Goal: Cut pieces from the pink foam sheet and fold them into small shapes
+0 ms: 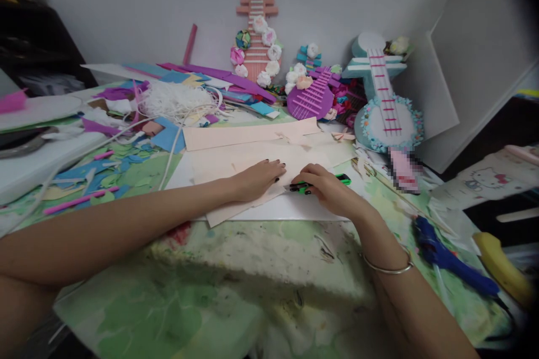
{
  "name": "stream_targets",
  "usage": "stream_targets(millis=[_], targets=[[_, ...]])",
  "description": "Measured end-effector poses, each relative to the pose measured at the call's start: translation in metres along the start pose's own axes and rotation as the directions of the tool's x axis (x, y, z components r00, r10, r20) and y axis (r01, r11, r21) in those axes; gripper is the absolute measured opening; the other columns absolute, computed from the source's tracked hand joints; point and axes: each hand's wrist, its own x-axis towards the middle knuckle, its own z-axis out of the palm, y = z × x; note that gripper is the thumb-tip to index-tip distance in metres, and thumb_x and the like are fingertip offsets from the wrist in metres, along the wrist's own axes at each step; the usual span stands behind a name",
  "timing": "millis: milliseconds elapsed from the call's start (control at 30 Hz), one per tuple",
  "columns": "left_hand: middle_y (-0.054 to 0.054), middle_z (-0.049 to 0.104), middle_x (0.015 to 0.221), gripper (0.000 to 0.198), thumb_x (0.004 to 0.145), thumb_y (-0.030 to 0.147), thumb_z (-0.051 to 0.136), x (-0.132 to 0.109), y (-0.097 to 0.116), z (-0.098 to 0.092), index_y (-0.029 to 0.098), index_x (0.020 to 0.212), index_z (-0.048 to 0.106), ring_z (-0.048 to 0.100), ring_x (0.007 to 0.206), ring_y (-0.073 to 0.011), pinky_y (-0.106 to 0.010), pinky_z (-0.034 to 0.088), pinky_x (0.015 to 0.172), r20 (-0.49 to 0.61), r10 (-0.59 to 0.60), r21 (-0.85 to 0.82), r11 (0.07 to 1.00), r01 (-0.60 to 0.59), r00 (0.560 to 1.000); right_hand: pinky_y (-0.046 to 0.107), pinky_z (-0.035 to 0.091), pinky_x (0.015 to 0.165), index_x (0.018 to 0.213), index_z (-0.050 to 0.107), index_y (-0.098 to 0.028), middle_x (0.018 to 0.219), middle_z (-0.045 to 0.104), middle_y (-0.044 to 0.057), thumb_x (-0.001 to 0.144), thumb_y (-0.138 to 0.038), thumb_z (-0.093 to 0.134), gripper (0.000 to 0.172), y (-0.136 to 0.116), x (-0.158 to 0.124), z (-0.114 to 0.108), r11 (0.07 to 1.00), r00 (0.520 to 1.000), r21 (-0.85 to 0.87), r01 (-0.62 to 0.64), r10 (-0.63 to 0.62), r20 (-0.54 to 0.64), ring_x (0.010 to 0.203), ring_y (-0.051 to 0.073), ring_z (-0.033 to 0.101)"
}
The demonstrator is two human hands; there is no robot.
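Note:
My left hand [259, 178] lies flat on a pale peach sheet [219, 171], fingers stretched out and pointing right. In my right hand [318, 182] is a green and black utility knife [343, 179], its tip pointing left at the edge of the sheet near my left fingers. Beneath the sheet is a white board [269, 212], whose front edge shows. A separate peach strip [248, 133] lies across the back of the sheet, and small peach scraps [343, 136] rest to the right. My right palm hides part of the knife's handle.
A blue glue gun [455, 263] lies at the right beside a yellow curved object [501, 269]. Paper scraps [88, 174] and white shredded paper [177, 100] cover the left. Along the wall stand a pink decorated instrument model [255, 56], a purple one [309, 98] and a blue-white one [387, 106].

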Motion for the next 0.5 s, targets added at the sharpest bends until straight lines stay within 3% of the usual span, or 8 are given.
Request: stream_targets(millis=[500], targets=[[-0.013,0.052,0.131,0.031,0.096,0.016,0.031,-0.0003,-0.0002,-0.0001,0.013,0.121,0.05,0.045,0.123,-0.0221,-0.036,0.035,0.101,-0.007,-0.002,-0.017,1.0,0.001,1.0,0.035,0.042,0.083,0.11,0.057,-0.021,0.104,0.054,0.009,0.074,0.006,0.037,0.049,-0.0021,-0.0042,-0.0034,1.0,1.0,0.023,-0.006,0.006,0.016,0.099,0.023,0.049]])
